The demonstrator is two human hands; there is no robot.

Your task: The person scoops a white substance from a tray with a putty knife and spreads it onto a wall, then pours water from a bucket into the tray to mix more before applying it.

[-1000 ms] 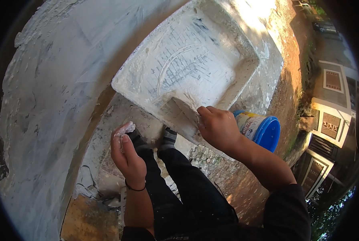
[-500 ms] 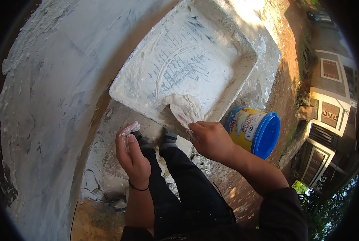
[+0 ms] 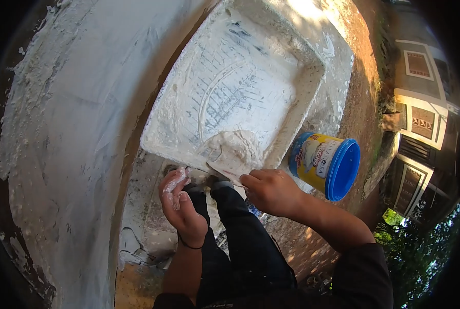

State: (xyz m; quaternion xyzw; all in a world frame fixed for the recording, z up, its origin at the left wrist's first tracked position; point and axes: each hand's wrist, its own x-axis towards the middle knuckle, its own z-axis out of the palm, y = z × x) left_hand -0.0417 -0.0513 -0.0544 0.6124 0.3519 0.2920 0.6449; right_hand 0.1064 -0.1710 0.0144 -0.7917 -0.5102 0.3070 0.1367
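My right hand (image 3: 273,191) grips the handle of a putty knife (image 3: 227,174), its pale blade at the near rim of a big plaster-crusted tray (image 3: 155,121). Just beyond the blade, a mound of wet white plaster (image 3: 239,146) lies in the tray's near corner. My left hand (image 3: 184,206) is cupped just outside the near rim, left of the knife. White paste smears its curled fingers, and the thumb stands apart from them. I see no tool in it.
A blue and yellow bucket (image 3: 317,159) lies tipped, its open mouth facing right, beside my right forearm. A plaster-smeared pale wall (image 3: 81,129) rises at the left. My legs and feet are below the tray. Buildings (image 3: 420,123) stand at the far right.
The putty knife was loaded with plaster over the tray; now its blade shows edge-on, drawn toward me, with the mound in the tray. My left hand has moved right, closer to the knife.
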